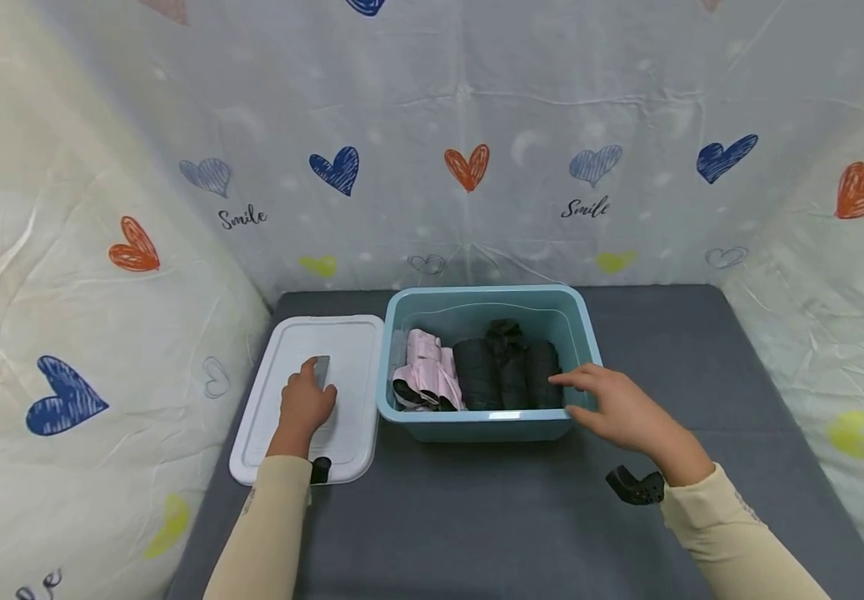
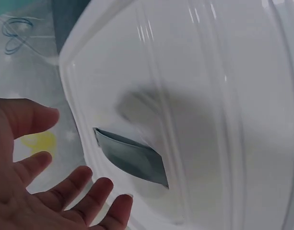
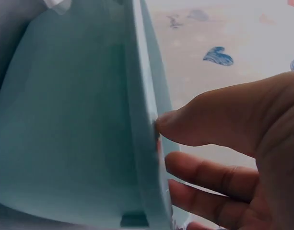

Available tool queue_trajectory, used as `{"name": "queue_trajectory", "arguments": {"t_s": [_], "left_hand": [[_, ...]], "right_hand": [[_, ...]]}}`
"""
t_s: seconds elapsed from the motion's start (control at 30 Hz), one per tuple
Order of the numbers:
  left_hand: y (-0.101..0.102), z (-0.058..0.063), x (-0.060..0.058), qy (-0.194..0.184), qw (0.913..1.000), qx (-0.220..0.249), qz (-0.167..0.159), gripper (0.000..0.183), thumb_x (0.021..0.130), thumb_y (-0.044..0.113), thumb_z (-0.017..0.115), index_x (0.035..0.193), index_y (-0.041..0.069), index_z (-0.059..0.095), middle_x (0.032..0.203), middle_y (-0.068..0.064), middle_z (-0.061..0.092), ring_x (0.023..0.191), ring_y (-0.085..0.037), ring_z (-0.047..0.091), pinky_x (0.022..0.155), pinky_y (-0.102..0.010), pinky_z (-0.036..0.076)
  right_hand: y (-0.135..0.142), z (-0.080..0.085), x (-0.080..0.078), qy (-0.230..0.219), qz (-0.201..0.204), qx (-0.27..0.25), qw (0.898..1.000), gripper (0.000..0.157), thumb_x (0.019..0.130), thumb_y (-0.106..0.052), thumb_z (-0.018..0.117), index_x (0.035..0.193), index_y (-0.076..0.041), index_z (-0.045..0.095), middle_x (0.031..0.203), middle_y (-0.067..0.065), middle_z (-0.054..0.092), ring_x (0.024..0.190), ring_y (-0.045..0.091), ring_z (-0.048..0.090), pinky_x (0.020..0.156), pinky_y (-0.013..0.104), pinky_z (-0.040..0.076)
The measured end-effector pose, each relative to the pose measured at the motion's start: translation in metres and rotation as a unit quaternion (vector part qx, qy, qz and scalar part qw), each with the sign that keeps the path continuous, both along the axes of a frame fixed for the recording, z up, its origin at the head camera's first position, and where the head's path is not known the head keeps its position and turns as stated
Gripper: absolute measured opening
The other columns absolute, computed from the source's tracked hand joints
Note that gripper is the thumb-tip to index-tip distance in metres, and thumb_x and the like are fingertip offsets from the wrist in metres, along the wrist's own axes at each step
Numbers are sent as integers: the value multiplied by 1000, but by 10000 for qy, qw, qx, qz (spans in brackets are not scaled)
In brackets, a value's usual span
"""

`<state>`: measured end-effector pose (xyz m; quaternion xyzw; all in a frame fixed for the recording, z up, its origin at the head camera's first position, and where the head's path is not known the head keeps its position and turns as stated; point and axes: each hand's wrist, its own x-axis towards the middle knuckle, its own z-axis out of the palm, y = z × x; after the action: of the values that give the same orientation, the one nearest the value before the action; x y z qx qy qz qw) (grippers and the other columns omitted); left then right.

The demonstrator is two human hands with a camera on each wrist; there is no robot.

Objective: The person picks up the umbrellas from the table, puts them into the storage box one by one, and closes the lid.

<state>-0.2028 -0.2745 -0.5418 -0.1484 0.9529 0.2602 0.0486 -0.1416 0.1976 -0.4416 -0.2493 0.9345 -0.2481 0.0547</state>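
A light blue storage bin [image 1: 480, 427] stands on the dark table. Inside it lie a rolled pink cloth [image 1: 426, 367] and several rolled black cloths [image 1: 476, 375]. Left of the bin, a white lid [image 1: 352, 392] lies flat, with a grey handle-like strip [image 2: 132, 158] set in it. My left hand [image 1: 306, 402] hovers over this lid, fingers spread and apart from the strip in the left wrist view. At the bin's front right corner is my right hand [image 1: 619, 410], its fingers reaching over the rim [image 3: 149, 115]. Its thumb is at that rim; whether it presses cannot be told.
A dark grey cloth covers the table [image 1: 491, 508]. Behind and at both sides hangs a pale curtain [image 1: 402, 108] printed with hearts. Black straps [image 1: 634, 485] sit at both wrists.
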Motion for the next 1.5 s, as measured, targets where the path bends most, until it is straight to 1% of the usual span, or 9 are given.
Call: {"name": "queue_trajectory", "arguments": {"t_s": [0.27, 0.47, 0.57, 0.7, 0.8, 0.93, 1.03, 1.23, 1.5], "left_hand": [[-5, -6, -11, -572, 9975, -329, 243, 66, 89, 17, 47, 149, -2, 26, 131, -37, 43, 120, -53, 44, 93, -62, 41], [-7, -15, -16, -695, 9962, -472, 248, 65, 89, 15, 49, 146, -7, 28, 128, -39, 42, 119, -54, 44, 95, -62, 40], [-10, -19, -17, -690, 9957, -596, 182, 63, 88, 13, 49, 144, -11, 30, 124, -41, 43, 116, -55, 46, 94, -61, 41], [-13, -23, -17, -599, 9955, -737, 72, 60, 88, 11, 49, 140, -15, 33, 119, -42, 44, 110, -55, 49, 92, -60, 42], [-14, -22, -18, -507, 9956, -783, 14, 56, 88, 10, 50, 135, -18, 37, 113, -41, 47, 105, -53, 51, 90, -58, 43], [-12, -20, -19, -509, 9954, -808, -19, 47, 88, 10, 50, 123, -21, 46, 104, -37, 51, 97, -48, 54, 86, -55, 45], [-14, -19, -20, -530, 9948, -864, -79, 42, 87, 9, 49, 117, -21, 50, 100, -36, 52, 95, -46, 54, 84, -54, 44], [-21, -17, -21, -427, 9935, -1012, -286, 39, 85, 6, 49, 112, -21, 52, 98, -36, 56, 94, -45, 54, 82, -54, 45], [-22, 0, -21, -334, 9929, -1036, -480, 38, 84, 3, 48, 114, -20, 52, 99, -36, 57, 93, -45, 56, 80, -53, 46]], "right_hand": [[2, -11, 12, 856, -2, 41, 9963, 30, 87, -13, 70, 117, -15, 69, 108, 4, 64, 97, 23, 60, 81, 43, 50], [6, -26, 21, 1438, -222, -195, 9892, 26, 82, -8, 75, 106, -16, 73, 102, 1, 62, 96, 20, 58, 80, 41, 51], [7, -36, 26, 1895, -367, -414, 9803, 27, 78, -4, 78, 102, -15, 74, 101, 2, 62, 95, 20, 57, 78, 41, 51], [6, -49, 32, 2410, -595, -824, 9652, 31, 72, 1, 80, 99, -13, 74, 101, 2, 63, 96, 21, 58, 92, 44, 49], [3, -57, 34, 2700, -730, -1147, 9532, 34, 70, 4, 81, 100, -12, 75, 101, 3, 63, 100, 22, 60, 106, 38, 40], [1, -63, 35, 3036, -827, -1434, 9383, 37, 67, 6, 81, 99, -11, 75, 102, 4, 64, 102, 24, 60, 110, 29, 34], [1, -67, 35, 3112, -834, -1568, 9336, 36, 68, 7, 80, 99, -11, 76, 102, 6, 64, 104, 26, 60, 111, 30, 34], [0, -70, 36, 3059, -855, -1704, 9328, 37, 67, 8, 80, 100, -10, 76, 103, 7, 64, 106, 28, 59, 113, 28, 31], [0, -73, 36, 3082, -968, -1718, 9306, 36, 68, 6, 80, 100, -10, 76, 106, 8, 64, 109, 30, 59, 114, 18, 26]]}}
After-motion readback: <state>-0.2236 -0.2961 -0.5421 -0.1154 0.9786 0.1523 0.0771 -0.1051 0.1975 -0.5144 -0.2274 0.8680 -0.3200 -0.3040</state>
